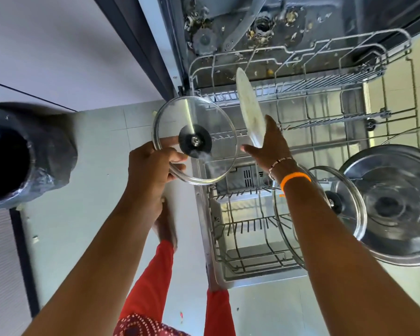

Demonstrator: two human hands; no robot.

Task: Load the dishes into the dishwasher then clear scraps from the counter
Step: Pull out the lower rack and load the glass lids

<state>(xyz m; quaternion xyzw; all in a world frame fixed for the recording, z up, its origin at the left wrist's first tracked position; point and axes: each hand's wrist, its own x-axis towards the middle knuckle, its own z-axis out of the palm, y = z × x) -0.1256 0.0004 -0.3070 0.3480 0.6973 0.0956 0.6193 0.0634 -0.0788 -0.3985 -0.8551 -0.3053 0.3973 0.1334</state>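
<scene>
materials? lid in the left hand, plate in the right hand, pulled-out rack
Lid in the left hand: clear glass, seemingly with a metal rim; floor shows through it. Knob looks like black plastic. Plate in the right hand: off-white, probably glazed ceramic, maybe melamine. Rack: grey wire, likely coated steel.

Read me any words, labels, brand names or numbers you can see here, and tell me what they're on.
None can be read.
The detergent compartment on the dishwasher door carries small marks, too blurred to read.
The glass lid in the left hand and the plate at the right hand show no text.
</scene>
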